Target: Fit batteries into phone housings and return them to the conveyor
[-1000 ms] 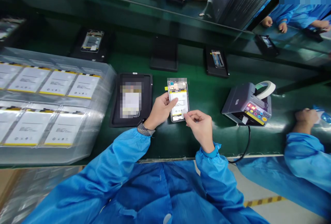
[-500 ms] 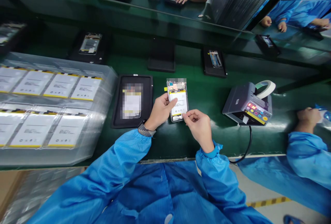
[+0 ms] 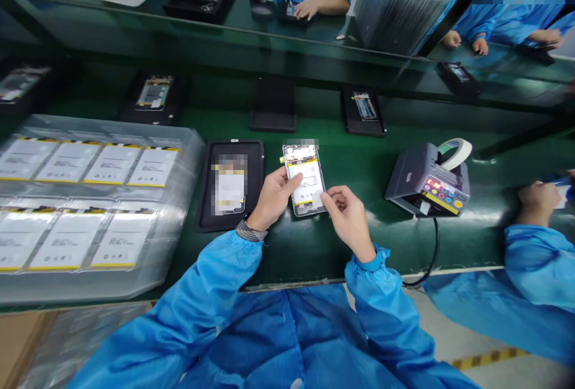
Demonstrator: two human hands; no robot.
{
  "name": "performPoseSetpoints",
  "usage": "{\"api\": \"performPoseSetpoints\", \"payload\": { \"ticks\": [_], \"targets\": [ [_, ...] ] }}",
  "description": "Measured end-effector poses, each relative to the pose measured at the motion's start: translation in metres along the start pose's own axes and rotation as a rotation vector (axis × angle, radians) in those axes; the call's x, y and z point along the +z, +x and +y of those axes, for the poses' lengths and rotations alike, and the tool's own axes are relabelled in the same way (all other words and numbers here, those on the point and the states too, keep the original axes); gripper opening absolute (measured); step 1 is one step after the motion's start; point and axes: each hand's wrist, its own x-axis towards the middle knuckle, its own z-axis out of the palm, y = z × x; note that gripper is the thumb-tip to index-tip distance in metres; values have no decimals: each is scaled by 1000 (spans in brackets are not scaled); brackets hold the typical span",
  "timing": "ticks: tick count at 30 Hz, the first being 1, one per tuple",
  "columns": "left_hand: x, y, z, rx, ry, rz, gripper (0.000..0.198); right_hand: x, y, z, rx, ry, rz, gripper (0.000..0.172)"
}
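An opened smartphone (image 3: 300, 155) tilts slightly in front of me, its circuit board and a white battery (image 3: 311, 181) with yellow edges exposed. My left hand (image 3: 275, 197) is closed on its left side, the thumb lying over the battery. At the lower right edge of the phone, my right hand (image 3: 348, 215) pinches with thumb and forefinger; its other fingers are curled. Whether anything small is between those fingertips is hidden. Just left of my left hand, a second phone (image 3: 231, 188), partly blurred out, lies in a black tray (image 3: 206, 197).
A clear plastic tray (image 3: 173, 221) with several batteries stands at the left. A tape dispenser (image 3: 411, 179) with a tape roll (image 3: 459, 152) is at the right. Black trays (image 3: 273, 105) line the back of the green bench. A co-worker's hand (image 3: 539, 200) is at the far right.
The view has shifted a little. The phone's top tilts more to the left, and my right thumb now lies nearer its right edge. Both hands stay at the phone.
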Motion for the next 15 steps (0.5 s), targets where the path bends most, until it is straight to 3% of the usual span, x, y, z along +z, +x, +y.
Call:
{"api": "performPoseSetpoints", "payload": {
  "ticks": [5, 11, 15],
  "targets": [
    [1, 0, 2, 7, 28, -30, 59, 15, 11, -4, 103, 346, -161, 56],
    [-11, 2, 6, -62, 124, -156, 67, 29, 26, -4, 58, 404, -60, 56],
    [-20, 8, 26, -88, 258, -208, 65, 29, 37, -8, 113, 435, -180, 60]
  ]
}}
